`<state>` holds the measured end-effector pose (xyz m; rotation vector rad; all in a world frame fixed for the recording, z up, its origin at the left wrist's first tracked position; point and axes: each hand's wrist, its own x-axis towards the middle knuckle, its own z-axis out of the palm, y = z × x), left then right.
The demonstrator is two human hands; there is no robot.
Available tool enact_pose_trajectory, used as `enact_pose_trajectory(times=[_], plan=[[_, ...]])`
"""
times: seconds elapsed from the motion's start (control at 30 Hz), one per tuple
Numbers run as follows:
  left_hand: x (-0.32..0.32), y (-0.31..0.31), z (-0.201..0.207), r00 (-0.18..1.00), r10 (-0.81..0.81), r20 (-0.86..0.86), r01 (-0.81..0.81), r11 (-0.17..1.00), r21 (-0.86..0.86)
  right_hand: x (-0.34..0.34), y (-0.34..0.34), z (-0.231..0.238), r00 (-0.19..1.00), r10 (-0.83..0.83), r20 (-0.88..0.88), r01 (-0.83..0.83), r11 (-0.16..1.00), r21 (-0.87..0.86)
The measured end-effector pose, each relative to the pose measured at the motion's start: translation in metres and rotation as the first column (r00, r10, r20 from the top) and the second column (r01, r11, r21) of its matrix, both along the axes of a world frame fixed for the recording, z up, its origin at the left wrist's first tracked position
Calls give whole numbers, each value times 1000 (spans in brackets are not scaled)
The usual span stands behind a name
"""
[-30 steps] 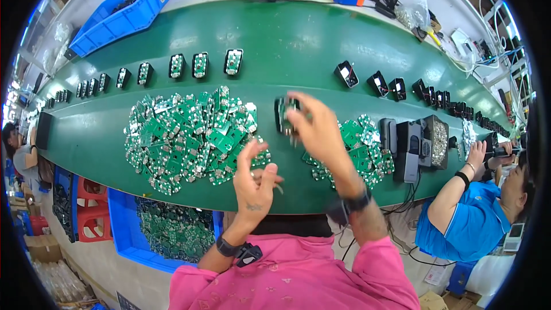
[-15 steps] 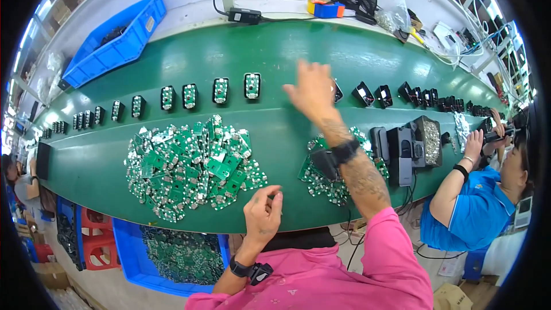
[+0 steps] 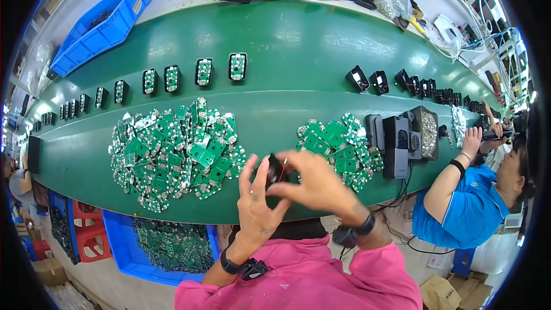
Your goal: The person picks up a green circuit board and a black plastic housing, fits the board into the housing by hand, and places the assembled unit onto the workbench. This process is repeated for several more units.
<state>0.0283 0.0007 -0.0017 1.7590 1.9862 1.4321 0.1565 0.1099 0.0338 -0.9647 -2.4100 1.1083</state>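
Both hands meet over the belt's (image 3: 298,51) near edge, left hand (image 3: 256,201) and right hand (image 3: 313,186) pinching a small black casing (image 3: 275,170) between fingertips, blue bin (image 3: 166,247) below holding green boards, empty-looking blue tray (image 3: 106,23) far left.

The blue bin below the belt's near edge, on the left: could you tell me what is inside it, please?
The blue bin holds a heap of green circuit boards. Its right end is hidden behind the left hand's forearm and the pink sleeve, and the bottom is covered.
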Motion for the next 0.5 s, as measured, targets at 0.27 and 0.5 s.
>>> enact_pose_trajectory(times=[0.27, 0.5], plan=[[-2, -15, -12, 970, -85, 229, 127, 976, -175, 15, -22, -7, 992, -53, 112, 42, 994, 100], [-16, -17, -14, 768, 26, 640, 177, 952, -251, 55, 35, -4, 930, -367, 29, 319, 842, 436]])
